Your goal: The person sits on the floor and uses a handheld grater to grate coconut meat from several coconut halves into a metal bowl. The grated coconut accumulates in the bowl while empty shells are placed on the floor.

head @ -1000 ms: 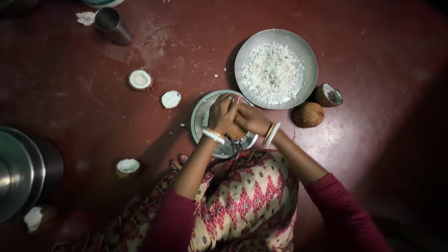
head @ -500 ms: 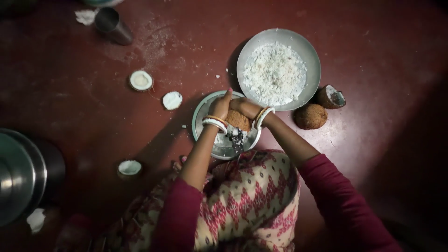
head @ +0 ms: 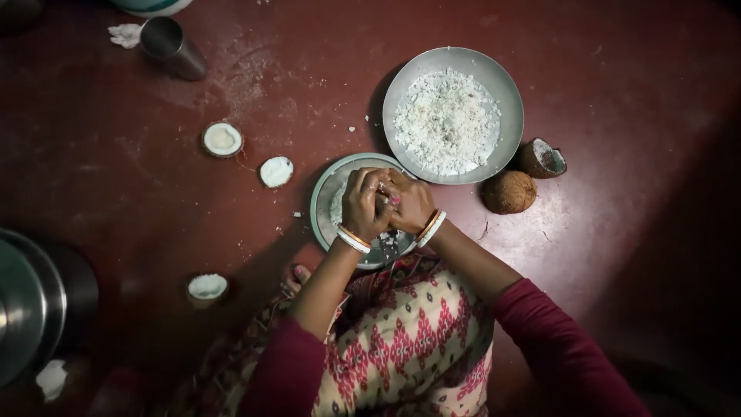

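Coconut half (head: 384, 199) sits btwn both hands, over the small steel plate (head: 328, 197), almost all hidden by fingers; only a sliver shows. Plate lies on the dark red floor (head: 617, 116), its far rim just beside the big steel bowl (head: 505, 93), near rim against the person's patterned lap. Open floor to the left of the plate and far right; right side closer in is crowded by a whole brown coconut (head: 509, 191) and an emptied shell half (head: 542, 158), both just beside the bowl.

Big bowl holds a heap of white grated coconut. Small plate has a little white grating on its left part. Three white-fleshed coconut pieces (head: 222, 140) lie apart on the floor at left, w/ a steel cup (head: 171, 45) farther up and steel pots (head: 31, 301) at the left edge.

Left hand (head: 363, 205) wraps over the coconut half from the left, fingers curled tight on it. Right hand (head: 409, 205) clasps from the right, fingers closed round it, touching the left hand. Both wrists bangled, forearms angled in from the lap.
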